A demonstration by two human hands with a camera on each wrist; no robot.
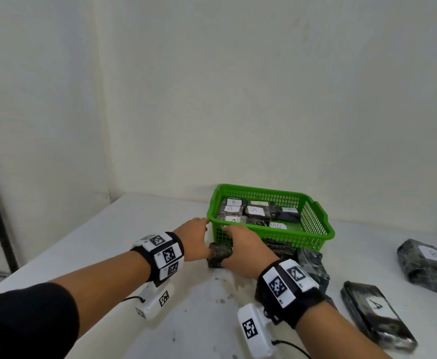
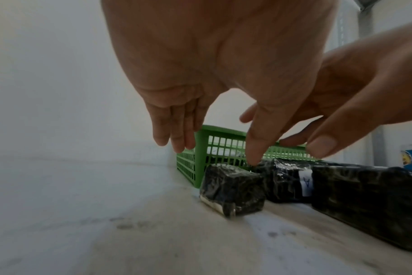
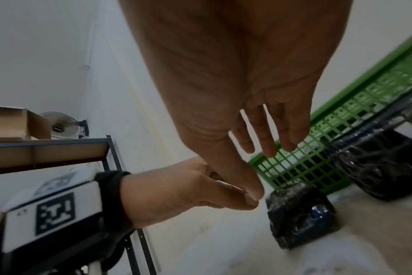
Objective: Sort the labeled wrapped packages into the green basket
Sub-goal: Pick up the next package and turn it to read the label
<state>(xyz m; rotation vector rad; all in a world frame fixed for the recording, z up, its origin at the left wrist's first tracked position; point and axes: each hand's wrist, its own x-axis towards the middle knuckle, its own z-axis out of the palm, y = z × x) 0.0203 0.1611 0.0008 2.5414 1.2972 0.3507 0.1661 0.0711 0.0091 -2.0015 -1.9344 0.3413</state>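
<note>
My left hand (image 1: 192, 238) hangs over the tabletop (image 1: 124, 229) just off the green basket's (image 1: 313, 216) near-left corner, fingers straight and loosely apart, holding nothing. From the left wrist view my thumb (image 2: 259, 145) points down toward the gap between the small package and the one behind it; whether the tip touches the wrap, I cannot tell.

Right below and between my two hands sits that small package (image 1: 220, 255), dark and film-wrapped, on the tabletop just in front of the basket's near wall, no label showing.

My right hand (image 1: 246, 251) comes next, reaching over the small package with fingers stretched toward the basket's near rim. They are spread and relaxed, clamped on nothing, and in the right wrist view my right thumb (image 3: 245, 178) lies against my left hand.

The basket stands toward the tabletop's far edge, and holds several wrapped packages with white labels, an A (image 1: 254, 210) and a B (image 1: 234, 202) among them.

Further right, against the basket's near side, lies a larger dark package (image 1: 313, 268). Nearer the front edge lies a flat package labeled A (image 1: 375, 313). Toward the right edge rests another labeled package (image 1: 427, 265), its letter blurred.
</note>
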